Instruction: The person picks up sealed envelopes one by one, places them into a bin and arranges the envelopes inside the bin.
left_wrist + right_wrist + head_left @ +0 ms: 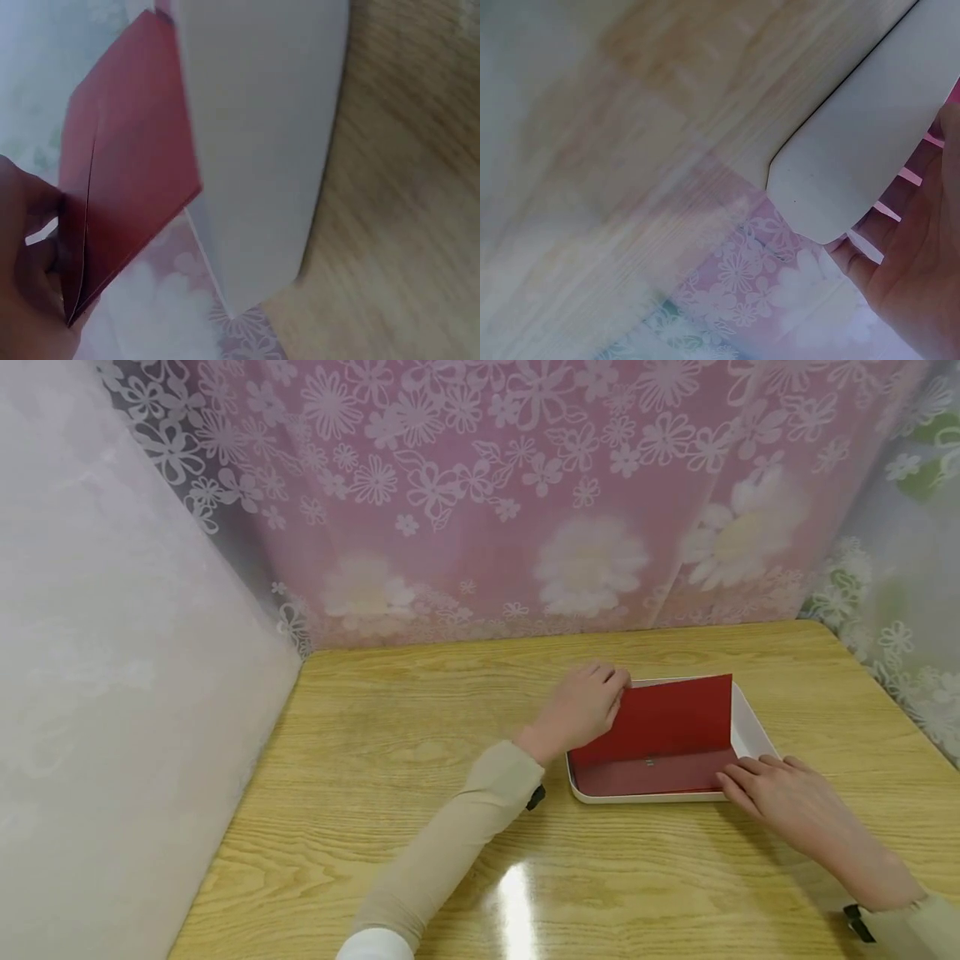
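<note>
A white shallow tray (752,727) stands on the table with red pieces in it. My left hand (581,706) pinches the left end of a red envelope (663,718), raised at a slant above the tray's floor. In the left wrist view, the thumb and fingers hold the envelope (131,142) near its flap line. Another flat red piece (675,774), with small marks on it, lies beneath in the tray. At the tray's front right corner rests my right hand (787,802). Its spread fingers touch the rim of the tray (847,165) in the right wrist view.
The wood-grain table (405,760) extends to the left and front of the tray. A pink flowered curtain (465,527) hangs behind it, a pale sheet (127,693) at the left and another flowered curtain (892,602) at the right.
</note>
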Available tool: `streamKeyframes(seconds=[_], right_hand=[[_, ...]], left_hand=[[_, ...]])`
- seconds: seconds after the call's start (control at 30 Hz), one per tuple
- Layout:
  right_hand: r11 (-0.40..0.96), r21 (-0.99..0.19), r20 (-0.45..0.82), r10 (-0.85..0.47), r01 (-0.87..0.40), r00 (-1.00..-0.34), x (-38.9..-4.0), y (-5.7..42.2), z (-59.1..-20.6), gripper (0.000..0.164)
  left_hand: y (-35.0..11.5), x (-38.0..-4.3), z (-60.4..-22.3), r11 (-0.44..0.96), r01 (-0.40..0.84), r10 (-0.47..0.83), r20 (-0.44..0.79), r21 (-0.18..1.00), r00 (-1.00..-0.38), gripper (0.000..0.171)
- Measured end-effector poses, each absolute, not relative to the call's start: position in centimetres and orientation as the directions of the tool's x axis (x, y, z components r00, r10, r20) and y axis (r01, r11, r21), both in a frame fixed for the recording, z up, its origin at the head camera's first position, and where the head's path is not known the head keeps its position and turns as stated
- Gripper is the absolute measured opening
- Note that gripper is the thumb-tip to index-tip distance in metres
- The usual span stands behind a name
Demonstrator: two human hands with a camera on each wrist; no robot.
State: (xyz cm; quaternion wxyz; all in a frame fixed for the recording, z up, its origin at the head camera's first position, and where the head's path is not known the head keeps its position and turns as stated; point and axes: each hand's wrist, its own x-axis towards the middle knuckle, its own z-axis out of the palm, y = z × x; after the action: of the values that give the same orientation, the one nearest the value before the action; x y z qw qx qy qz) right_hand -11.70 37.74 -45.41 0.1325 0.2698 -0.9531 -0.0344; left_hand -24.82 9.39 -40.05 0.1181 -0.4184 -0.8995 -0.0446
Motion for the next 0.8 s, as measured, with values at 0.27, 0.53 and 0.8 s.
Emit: streamKeyframes(seconds=[0.27, 0.53, 0.8], right_hand=[[0.840, 0.146, 0.252, -0.543, -0.523, -0.801, -11.7, 37.9, -45.4, 0.019], [0.812, 0.178, 0.219, -0.584, -0.556, -0.782, -11.7, 38.2, -45.4, 0.029], [0.835, 0.123, 0.367, -0.540, -0.536, -0.757, -12.4, 37.3, -45.2, 0.027]], left_hand=[[9.8, -24.5, -42.1, 0.677, 0.735, 0.731, 0.147, -0.040, -0.666, 0.029], [9.8, -24.5, -42.7, 0.677, 0.736, 0.735, -0.022, -0.017, -0.678, 0.037], [8.9, -24.2, -41.0, 0.677, 0.736, 0.712, 0.226, 0.032, -0.665, 0.023]])
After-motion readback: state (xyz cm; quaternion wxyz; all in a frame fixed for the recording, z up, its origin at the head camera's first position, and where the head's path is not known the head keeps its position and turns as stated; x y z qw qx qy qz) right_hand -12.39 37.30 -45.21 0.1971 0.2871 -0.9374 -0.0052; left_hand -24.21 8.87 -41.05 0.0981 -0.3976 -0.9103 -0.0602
